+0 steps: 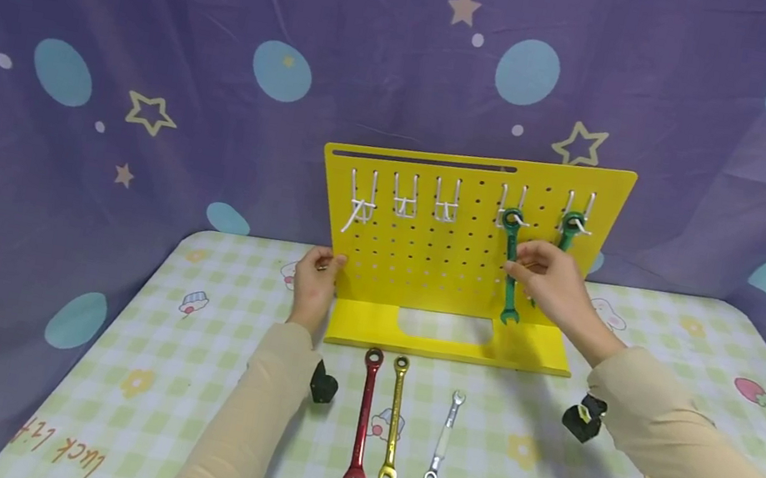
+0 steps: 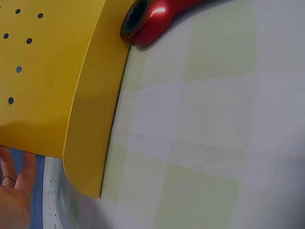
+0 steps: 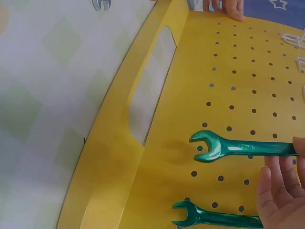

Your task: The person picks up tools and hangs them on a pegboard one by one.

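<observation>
My right hand (image 1: pixel 549 282) pinches the shank of a green combination wrench (image 1: pixel 510 273), whose ring end is over a white hook on the yellow pegboard (image 1: pixel 423 271). In the right wrist view this wrench's open end (image 3: pixel 209 145) points away from the fingers. A second green wrench (image 1: pixel 569 230) hangs from the hook to the right, partly behind my hand. My left hand (image 1: pixel 316 283) grips the pegboard's left edge, low down, with thumb and fingers. On the cloth before the board lie a red wrench (image 1: pixel 363 422), a gold wrench (image 1: pixel 394 423) and a small silver wrench (image 1: pixel 445 438).
Three white hooks (image 1: pixel 405 196) on the board's left half carry nothing. The board's yellow base (image 1: pixel 361 324) stands on a checked tablecloth (image 1: pixel 203 361). A purple patterned curtain (image 1: pixel 386 37) hangs behind the table.
</observation>
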`<state>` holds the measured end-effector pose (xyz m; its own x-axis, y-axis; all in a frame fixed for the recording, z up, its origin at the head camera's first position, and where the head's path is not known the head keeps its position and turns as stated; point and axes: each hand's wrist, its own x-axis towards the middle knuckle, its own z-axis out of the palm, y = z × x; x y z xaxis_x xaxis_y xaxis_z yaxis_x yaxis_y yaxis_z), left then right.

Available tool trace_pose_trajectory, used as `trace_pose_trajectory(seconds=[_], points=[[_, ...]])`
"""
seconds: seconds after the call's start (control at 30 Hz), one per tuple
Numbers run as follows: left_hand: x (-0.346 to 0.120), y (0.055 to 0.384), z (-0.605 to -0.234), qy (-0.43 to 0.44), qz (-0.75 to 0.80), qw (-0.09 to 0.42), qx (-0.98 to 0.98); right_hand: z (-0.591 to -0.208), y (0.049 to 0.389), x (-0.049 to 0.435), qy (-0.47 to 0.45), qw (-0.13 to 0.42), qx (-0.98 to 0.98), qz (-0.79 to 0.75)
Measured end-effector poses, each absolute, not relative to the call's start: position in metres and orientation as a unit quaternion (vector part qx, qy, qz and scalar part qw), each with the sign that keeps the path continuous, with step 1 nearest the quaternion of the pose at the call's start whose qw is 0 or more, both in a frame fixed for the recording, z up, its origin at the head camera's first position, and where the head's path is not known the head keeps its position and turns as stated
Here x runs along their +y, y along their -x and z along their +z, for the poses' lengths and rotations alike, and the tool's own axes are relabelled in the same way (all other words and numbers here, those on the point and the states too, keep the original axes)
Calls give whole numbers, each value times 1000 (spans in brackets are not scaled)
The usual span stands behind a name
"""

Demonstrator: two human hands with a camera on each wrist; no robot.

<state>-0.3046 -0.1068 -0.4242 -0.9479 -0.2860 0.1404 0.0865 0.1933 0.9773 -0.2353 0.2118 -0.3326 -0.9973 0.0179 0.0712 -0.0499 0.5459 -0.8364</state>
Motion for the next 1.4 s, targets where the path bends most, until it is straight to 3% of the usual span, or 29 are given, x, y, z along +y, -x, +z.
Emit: trace_pose_trajectory(seconds=[0.7, 1.1, 1.4], points=[[-107, 305, -425, -61, -635, 145, -756, -341, 221, 243, -24, 20, -881, 473], [-108, 306, -425, -59, -639, 143, -753, -345, 217, 282, -9, 118, -877, 465], [-107, 306, -426, -65, -642, 138, -751, -352, 217, 301, 50, 177, -873, 452]])
